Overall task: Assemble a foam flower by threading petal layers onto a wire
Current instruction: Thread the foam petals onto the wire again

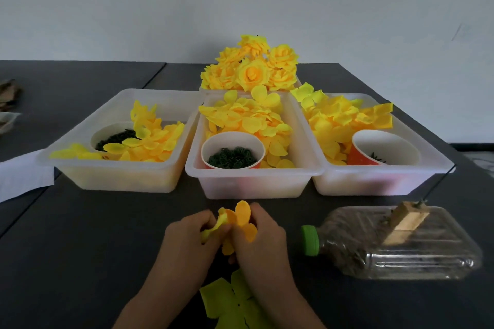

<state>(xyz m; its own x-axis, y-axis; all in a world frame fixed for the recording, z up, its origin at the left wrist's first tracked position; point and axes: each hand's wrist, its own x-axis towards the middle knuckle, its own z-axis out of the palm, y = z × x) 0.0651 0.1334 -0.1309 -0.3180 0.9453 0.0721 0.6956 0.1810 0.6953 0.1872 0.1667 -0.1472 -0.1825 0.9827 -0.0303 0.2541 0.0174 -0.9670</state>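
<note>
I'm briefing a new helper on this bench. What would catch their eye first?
The pile of finished yellow flowers at the back, behind three white bins of loose petals. Up front, the left hand and right hand pinch an orange-yellow petal layer.

- No text, label, brand, number or sign can be read anywhere
- The clear plastic bottle (395,243) with the green cap bears no label
- The orange paper cups (232,151) show no legible print

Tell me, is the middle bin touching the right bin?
Touching. The head view shows the middle bin's right rim lip overlapping the right bin's left rim, with no dark table visible between them at the top.
</note>
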